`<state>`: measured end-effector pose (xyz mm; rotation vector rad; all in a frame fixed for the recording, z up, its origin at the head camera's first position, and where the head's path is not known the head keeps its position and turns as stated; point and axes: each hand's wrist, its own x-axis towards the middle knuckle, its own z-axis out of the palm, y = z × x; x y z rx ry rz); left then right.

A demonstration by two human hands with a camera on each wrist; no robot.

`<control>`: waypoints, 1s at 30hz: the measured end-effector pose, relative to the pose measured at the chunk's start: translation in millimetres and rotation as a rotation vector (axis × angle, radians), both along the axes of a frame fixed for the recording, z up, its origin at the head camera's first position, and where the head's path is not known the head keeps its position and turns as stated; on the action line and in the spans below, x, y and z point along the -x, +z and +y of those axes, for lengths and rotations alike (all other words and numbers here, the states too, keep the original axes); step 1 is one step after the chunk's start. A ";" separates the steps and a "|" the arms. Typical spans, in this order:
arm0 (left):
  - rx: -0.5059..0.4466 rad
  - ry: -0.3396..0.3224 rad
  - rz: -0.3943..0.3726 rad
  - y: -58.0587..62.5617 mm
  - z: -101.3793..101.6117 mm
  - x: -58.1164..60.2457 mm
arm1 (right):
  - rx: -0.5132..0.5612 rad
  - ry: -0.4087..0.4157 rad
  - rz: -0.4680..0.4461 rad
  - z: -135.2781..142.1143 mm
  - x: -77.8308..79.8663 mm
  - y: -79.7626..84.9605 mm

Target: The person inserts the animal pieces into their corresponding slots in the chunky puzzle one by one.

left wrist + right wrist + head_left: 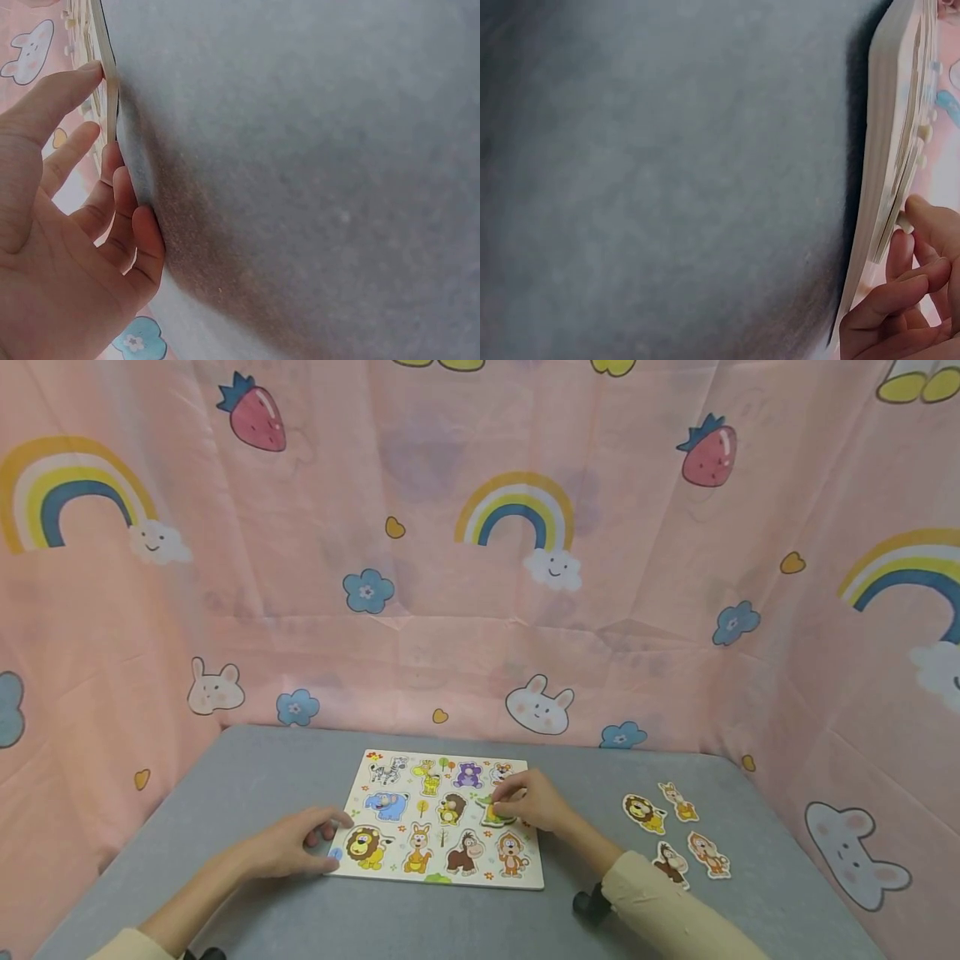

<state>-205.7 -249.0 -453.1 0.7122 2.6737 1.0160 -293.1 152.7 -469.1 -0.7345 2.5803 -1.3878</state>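
A white animal puzzle board (480, 878) lies on the table. At its left edge my left hand (288, 845) rests, thumb on the near left corner and fingers loosely bent along the side. In the left wrist view that thumb (79, 84) touches the board's corner. My right hand (536, 802) reaches over the board's right side. Its thumb and index finger pinch the small peg (904, 223) of a green-and-yellow animal puzzle piece (491, 816). The piece sits at the right end of the middle row, partly hidden by the fingers, slightly tilted in the right wrist view.
Right of the board lie several loose pieces: a lion (643, 812), a kangaroo (678, 802), a monkey (708, 855) and a gorilla (670, 863), which the right sleeve (667, 902) partly overlaps. A pink patterned curtain (465, 652) surrounds the grey table (300, 747).
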 end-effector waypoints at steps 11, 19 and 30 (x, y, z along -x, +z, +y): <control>-0.003 0.001 0.004 -0.6 -0.7 -0.3 | -0.011 -0.028 0.000 -3.4 -3.6 2.7; 0.000 -0.009 0.010 -1.3 -1.5 0.7 | -0.008 -0.038 -0.002 -2.9 -5.9 2.8; 0.006 -0.016 0.021 -2.8 -1.9 1.4 | -0.025 -0.029 0.000 -3.2 -5.0 2.8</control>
